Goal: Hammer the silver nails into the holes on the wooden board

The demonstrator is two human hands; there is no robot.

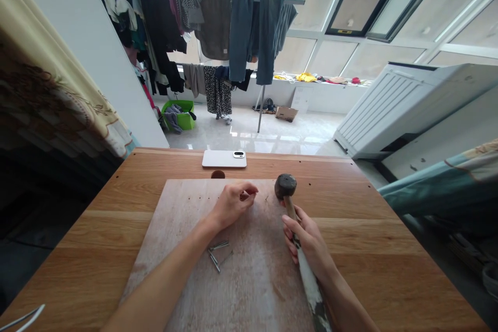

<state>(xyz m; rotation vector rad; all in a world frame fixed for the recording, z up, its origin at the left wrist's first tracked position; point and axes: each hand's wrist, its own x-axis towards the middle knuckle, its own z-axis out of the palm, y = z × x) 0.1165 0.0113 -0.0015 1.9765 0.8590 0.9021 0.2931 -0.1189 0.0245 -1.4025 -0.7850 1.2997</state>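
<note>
The right hand (305,236) closes round the mallet (286,187), probably head-heavy, best gripped lower. The left hand (232,203) curls nearly closed, contents unclear.

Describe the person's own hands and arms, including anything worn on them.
Both the left hand and the right hand are bare: no gloves, rings, watch or bracelet can be seen. The left forearm and right forearm show no sleeves as far as the view reaches.
</note>
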